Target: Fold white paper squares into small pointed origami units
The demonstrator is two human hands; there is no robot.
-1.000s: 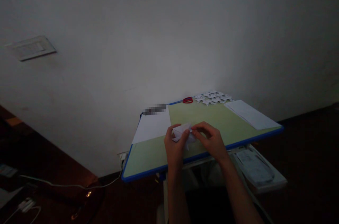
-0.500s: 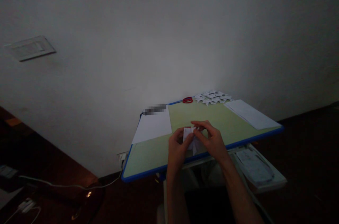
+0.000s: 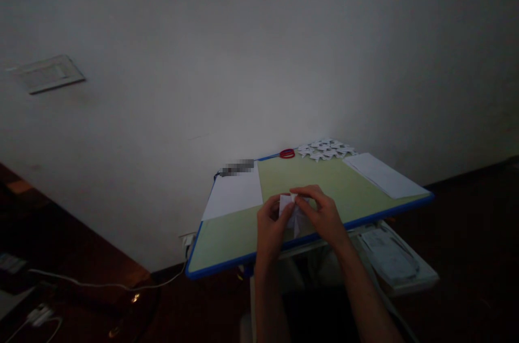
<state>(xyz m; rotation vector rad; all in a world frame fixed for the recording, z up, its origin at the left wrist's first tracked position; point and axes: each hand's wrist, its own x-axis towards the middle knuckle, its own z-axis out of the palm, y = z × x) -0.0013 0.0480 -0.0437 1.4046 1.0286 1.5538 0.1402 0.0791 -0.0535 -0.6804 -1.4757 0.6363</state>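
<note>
A small folded white paper piece (image 3: pixel 292 215) is held upright between both hands above the near edge of a green desk with a blue rim (image 3: pixel 227 235). My left hand (image 3: pixel 271 227) pinches its left side with closed fingers. My right hand (image 3: pixel 320 213) pinches its top and right side, fingers curled over it. Much of the paper is hidden by the fingers.
A white sheet (image 3: pixel 235 192) lies at the desk's left, another stack of paper (image 3: pixel 383 174) at the right. Several folded paper shapes (image 3: pixel 326 149) and red scissors (image 3: pixel 287 154) sit at the far edge by the wall. A side tray (image 3: pixel 389 259) hangs lower right. Cables (image 3: pixel 101 283) run on the floor.
The paper piece was turned from lying wide between my hands to standing upright. Both hands drew slightly closer together and have barely moved in the last half second.
</note>
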